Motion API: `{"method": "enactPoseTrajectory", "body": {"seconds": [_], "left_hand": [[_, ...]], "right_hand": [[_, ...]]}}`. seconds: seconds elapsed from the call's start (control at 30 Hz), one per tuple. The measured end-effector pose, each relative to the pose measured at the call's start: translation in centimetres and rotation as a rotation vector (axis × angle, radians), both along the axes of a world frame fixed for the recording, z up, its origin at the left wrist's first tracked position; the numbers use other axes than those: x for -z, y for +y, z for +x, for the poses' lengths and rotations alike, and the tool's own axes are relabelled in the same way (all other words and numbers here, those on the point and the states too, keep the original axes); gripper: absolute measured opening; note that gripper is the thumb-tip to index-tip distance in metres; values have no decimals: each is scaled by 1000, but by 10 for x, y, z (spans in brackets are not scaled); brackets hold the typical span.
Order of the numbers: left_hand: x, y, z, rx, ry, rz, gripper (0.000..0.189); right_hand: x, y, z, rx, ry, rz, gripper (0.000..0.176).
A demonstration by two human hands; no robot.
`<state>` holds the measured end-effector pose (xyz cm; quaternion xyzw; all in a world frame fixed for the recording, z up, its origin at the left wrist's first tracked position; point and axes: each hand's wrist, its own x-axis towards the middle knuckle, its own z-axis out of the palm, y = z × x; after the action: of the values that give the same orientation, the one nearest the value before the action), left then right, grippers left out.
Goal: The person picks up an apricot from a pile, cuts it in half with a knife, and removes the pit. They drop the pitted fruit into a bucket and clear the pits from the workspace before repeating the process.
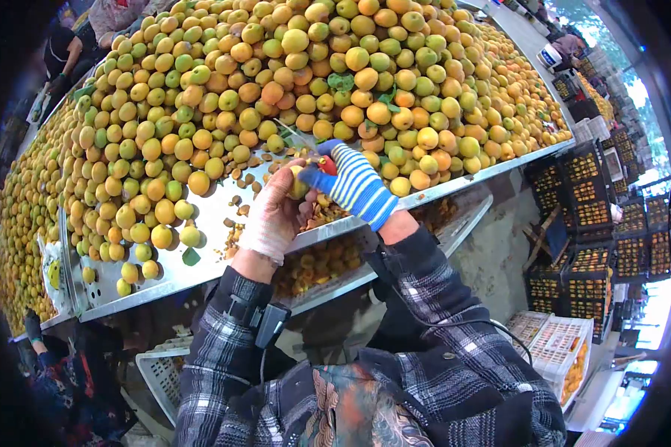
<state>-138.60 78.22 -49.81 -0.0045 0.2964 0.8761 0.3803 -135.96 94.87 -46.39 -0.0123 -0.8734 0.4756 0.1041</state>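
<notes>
My left hand (pixel 271 216), in a thin pale glove, is closed around a yellow apricot (pixel 298 186) above the metal table's near edge. My right hand (pixel 359 186) wears a blue-and-white striped glove. Its fingers are wrapped round the red handle of a knife (pixel 326 165), whose thin blade points away from me, up and to the left. The right thumb touches the apricot. Small brown pits or scraps (pixel 238 201) lie on the metal beside my left hand. Beyond both hands rises a large heap of yellow-green and orange apricots (pixel 291 82).
Under the table edge sits a tray (pixel 458 235) with cut apricot pieces (pixel 317 268). White plastic crates (pixel 552 346) stand at the right, near stacked dark crates (pixel 578 179) of fruit. Other people (pixel 67 372) are at the lower left and upper left.
</notes>
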Motion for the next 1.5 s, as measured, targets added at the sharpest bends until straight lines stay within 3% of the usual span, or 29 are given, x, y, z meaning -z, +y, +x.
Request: {"method": "enactPoseTrajectory", "body": {"seconds": [0.1,0.13,0.2,0.27,0.3,0.33,0.37,0.43,0.57,0.63,0.73,0.9,0.97,1.1,1.17,1.27,1.37,1.5], "left_hand": [[13,3,-3,-110,-51,112,43],[10,6,-3,-197,-42,129,43],[4,13,-2,-318,-125,134,42],[11,5,-13,-214,-132,127,43],[11,2,-15,-106,-141,122,44],[10,3,-13,-157,-169,6,50],[9,2,-14,-157,-168,0,50],[3,2,-14,-151,-240,-142,46],[19,3,-18,-139,-114,111,41],[9,7,-16,-225,-246,49,37],[-7,18,-11,-315,-263,-62,41],[3,0,-11,-206,-82,-242,43],[10,-5,-14,-65,-144,-119,42],[13,-4,-13,-129,-230,-99,39],[5,-2,-9,-199,-192,-6,38],[6,0,-8,-159,-86,175,39],[19,-3,-11,-110,-167,264,41],[23,7,-5,-204,-174,158,41]], "right_hand": [[11,14,0,186,-134,131,44],[15,15,4,200,-45,213,43],[17,15,3,135,-43,195,40],[12,11,4,68,-70,157,39],[8,5,6,76,-193,-88,37],[7,1,6,83,-311,-334,36],[13,0,4,83,-311,-340,36],[27,-1,1,59,6,-17,33],[24,-10,3,7,-8,-121,28],[23,-11,4,2,46,-86,26],[18,-12,4,-41,-91,-262,26],[28,-18,3,16,37,-48,30],[29,-18,4,6,49,-72,31],[36,-19,2,43,119,-107,34],[32,-21,5,28,76,-3,35],[36,-23,8,43,98,14,35],[25,-26,13,86,73,71,34],[29,-28,13,116,3,14,32]]}}
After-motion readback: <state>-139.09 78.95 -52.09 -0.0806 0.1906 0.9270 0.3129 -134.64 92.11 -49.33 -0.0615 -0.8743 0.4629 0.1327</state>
